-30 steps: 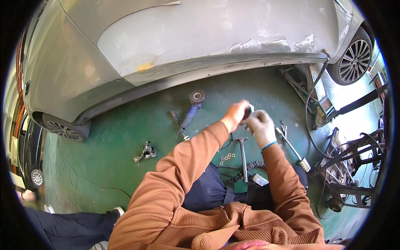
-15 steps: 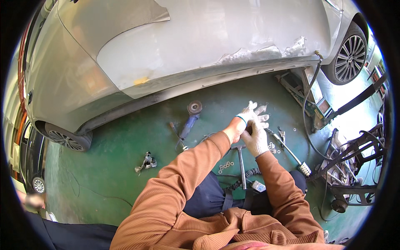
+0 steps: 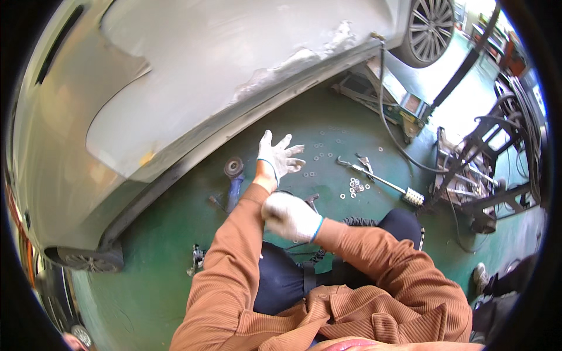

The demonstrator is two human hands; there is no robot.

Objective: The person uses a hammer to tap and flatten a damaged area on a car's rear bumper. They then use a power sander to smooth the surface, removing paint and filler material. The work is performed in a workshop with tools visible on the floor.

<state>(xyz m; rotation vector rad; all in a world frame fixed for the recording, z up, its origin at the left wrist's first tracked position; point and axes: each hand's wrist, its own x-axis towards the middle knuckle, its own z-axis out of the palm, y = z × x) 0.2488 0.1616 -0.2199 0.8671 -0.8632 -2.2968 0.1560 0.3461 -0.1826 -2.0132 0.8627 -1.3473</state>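
Over green floor, hold left hand splayed, straighten left sleeve evenly with curled right hand, cannot tell if clamped.

Matt white cloth gloves look soft, with thin blue edging. The brown long-sleeved jacket is ribbed fabric without shine; the dark navy trousers are smoother, dull cloth. On the large silver-grey car body, painted metal carries a soft sheen, turning dull and uneven at the ragged whitish patch. The multi-spoke wheel has a metallic finish. Small ring-shaped washers look like pale metal. The green floor is smooth and faintly glossy.
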